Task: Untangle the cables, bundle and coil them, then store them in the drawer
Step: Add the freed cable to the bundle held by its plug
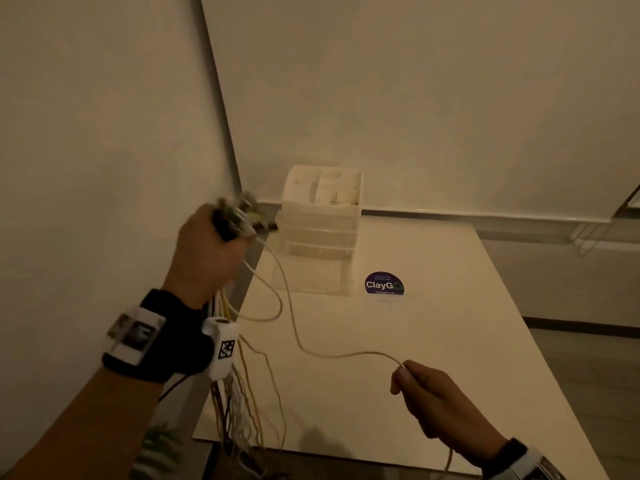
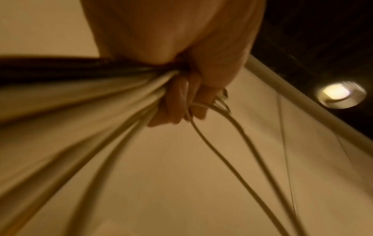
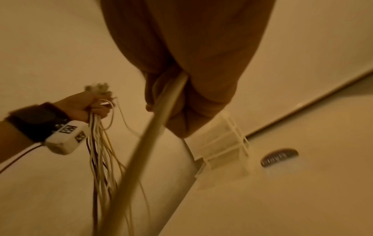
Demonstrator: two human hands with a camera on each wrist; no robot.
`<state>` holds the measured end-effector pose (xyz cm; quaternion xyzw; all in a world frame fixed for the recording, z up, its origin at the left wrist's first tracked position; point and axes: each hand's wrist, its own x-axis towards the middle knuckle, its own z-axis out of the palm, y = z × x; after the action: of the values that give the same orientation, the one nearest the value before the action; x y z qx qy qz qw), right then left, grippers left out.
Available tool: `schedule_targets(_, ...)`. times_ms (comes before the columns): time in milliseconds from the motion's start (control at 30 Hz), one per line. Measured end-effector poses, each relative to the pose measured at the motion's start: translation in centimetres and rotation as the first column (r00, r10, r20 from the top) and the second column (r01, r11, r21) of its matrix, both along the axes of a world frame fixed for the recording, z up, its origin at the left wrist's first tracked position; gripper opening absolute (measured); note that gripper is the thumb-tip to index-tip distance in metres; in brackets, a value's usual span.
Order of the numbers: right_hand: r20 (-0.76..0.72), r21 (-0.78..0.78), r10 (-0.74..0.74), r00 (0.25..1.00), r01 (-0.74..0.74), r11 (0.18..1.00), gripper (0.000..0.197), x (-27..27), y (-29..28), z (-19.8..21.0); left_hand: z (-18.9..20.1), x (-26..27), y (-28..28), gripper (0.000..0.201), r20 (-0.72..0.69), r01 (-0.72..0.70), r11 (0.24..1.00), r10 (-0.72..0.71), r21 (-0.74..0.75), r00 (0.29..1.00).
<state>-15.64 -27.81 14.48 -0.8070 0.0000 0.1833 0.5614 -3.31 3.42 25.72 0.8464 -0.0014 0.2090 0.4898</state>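
Head view: we log a pale desk (image 1: 433, 341) in a wall corner; drawer organizer (image 1: 320, 230) at its back, top compartments' contents unclear; left hand (image 1: 207, 251) fisted round the cables (image 1: 239, 393); right hand (image 1: 436, 400) pinching one cable (image 1: 346, 355).
Left wrist: we see fingers (image 2: 177, 102) curled on cables.
Right wrist: we see one cable clasped; organizer beyond.

My left hand (image 1: 207, 251) was bare, my forearm unsleeved. Behind it a black wrist strap (image 1: 162, 344) carried a white camera module (image 1: 221, 348) printed with a black-and-white square marker, a thin dark wire (image 1: 173, 386) trailing below. My right hand (image 1: 436, 396) wore a matching black strap (image 1: 512, 452).
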Motion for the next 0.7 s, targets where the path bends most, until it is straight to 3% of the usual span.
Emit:
schedule_targets(67,0.159,-0.233,0.127,0.979,-0.088,0.968,0.035,0.7,0.7,1.9,-0.5,-1.8,-1.9,0.02,0.032,0.083,0.966,-0.093,0.245,0.995)
schedule_targets(100,0.202,-0.27,0.167,0.965,-0.109,0.957,0.034,1.2,1.1,3.1,-1.0,-2.7,-3.1,0.021,0.012,0.21,0.93,-0.225,0.301,0.974)
schedule_targets(167,0.241,-0.232,0.196,0.95,-0.14,0.963,0.034,2.0,1.9,5.5,-2.0,-4.2,-5.1,0.018,-0.125,0.485,0.834,-0.469,0.264,0.874)
schedule_targets(233,0.248,-0.114,0.185,0.951,-0.161,0.98,0.034,2.8,2.8,7.9,-3.0,-5.2,-6.6,0.017,-0.188,0.607,0.771,-0.579,0.191,0.794)
schedule_targets(300,0.224,0.036,0.162,0.961,-0.174,0.984,0.036,3.8,3.7,9.5,-3.1,-5.9,-7.7,0.018,-0.11,0.627,0.769,-0.618,0.121,0.779)
schedule_targets(400,0.185,0.223,0.138,0.973,-0.178,0.958,0.034,5.0,4.2,10.7,-2.1,-6.3,-8.5,0.028,-0.015,0.598,0.792,-0.604,-0.127,0.797)
schedule_targets(500,0.164,0.226,0.167,0.972,-0.201,0.953,0.035,5.1,4.9,10.3,-1.3,-6.1,-8.3,0.023,0.034,0.54,0.789,-0.555,-0.292,0.831)
schedule_targets(567,0.156,0.209,0.163,0.974,-0.194,0.958,0.033,4.8,5.6,9.8,-1.0,-6.2,-7.9,0.023,0.059,0.564,0.77,-0.575,-0.297,0.816)
schedule_targets(700,0.094,0.306,0.162,0.982,-0.183,0.934,0.032,4.7,5.8,9.0,-1.0,-5.9,-8.0,0.014,-0.075,0.651,0.748,-0.662,-0.131,0.745)
